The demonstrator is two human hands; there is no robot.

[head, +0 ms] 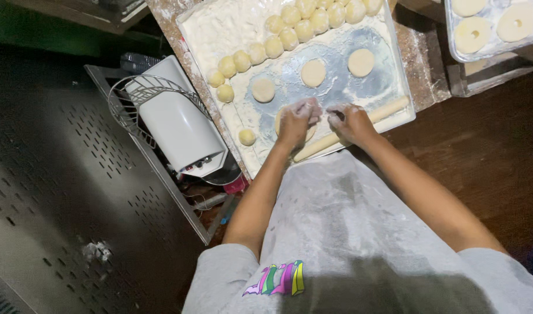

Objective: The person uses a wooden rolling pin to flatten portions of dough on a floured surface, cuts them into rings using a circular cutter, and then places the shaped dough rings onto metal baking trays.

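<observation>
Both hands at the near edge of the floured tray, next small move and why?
Probably press and flatten the dough piece under the left hand. It lies partly hidden beneath that hand, while three flattened discs sit beyond it. The right hand rests by the rolling pin, so taking up the pin could follow.

Floured metal tray on a dusty worktop

The worktop (420, 55) carries a floured metal tray (394, 43); on the tray lie a curved row of dough balls (290, 32), one stray dough ball (247, 137), three flattened dough discs (313, 73) and a wooden rolling pin (388, 109) along its near edge. A second tray (452, 40) of ring-shaped dough pieces (519, 21) sits to the right.
</observation>
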